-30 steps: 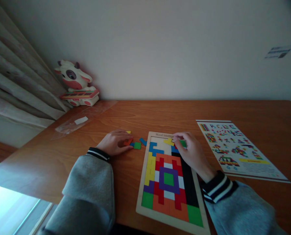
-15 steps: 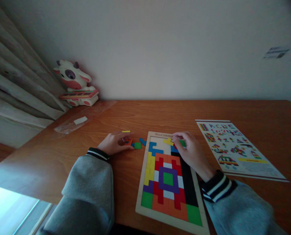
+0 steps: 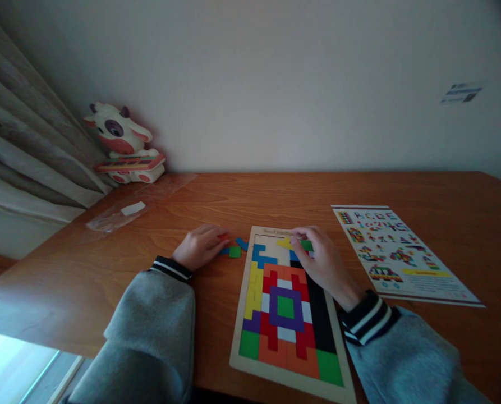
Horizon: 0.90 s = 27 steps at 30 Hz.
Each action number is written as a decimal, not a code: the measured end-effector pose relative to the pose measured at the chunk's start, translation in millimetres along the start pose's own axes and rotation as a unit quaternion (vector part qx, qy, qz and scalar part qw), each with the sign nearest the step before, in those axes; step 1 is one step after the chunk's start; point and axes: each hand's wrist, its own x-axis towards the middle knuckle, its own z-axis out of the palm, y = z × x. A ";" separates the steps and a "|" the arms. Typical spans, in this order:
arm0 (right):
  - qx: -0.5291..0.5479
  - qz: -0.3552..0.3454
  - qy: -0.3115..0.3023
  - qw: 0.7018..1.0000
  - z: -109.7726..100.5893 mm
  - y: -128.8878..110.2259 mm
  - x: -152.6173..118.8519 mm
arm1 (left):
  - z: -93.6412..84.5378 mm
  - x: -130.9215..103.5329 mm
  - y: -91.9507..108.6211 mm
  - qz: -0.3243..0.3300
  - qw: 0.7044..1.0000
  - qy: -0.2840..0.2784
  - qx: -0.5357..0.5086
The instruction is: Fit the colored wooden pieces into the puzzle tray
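Note:
The wooden puzzle board (image 3: 240,314) lies tilted in front of me, largely filled with coloured block pieces. A pale bare part shows near its top. My right hand (image 3: 321,258) is over its upper right corner, thumb and forefinger closed at the end of a yellow puzzle piece (image 3: 284,242). Beside that hand sits a green piece (image 3: 306,245). Left of the board, my left hand (image 3: 200,246) is closed, with an orange puzzle piece (image 3: 224,237) partly showing at its fingertips. A loose green piece (image 3: 234,252) and a blue piece (image 3: 242,243) lie close by.
A printed pattern sheet (image 3: 395,247) lies right of the board. Clear plastic wrap with a white label (image 3: 133,209) rests at the back left, near a toy cow with a keyboard (image 3: 126,146). A curtain (image 3: 27,129) hangs along the left.
My left hand has closed further over the loose pieces; the yellow piece behind it no longer shows. My right hand stays at the yellow piece on the board. The whole view has shifted slightly.

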 end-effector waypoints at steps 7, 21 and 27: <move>0.032 -0.083 -0.063 0.994 3.0 -16.0 -4.8 | 28.1 21.7 54.8 0.040 0.987 0.047 -0.149; 0.141 0.040 -0.047 0.988 -2.6 -18.0 -0.8 | 61.8 36.0 72.4 -0.059 0.946 0.037 -0.317; 0.165 0.104 -0.019 0.980 -1.5 -13.9 -4.1 | 42.6 34.6 56.1 -0.034 0.989 0.048 -0.138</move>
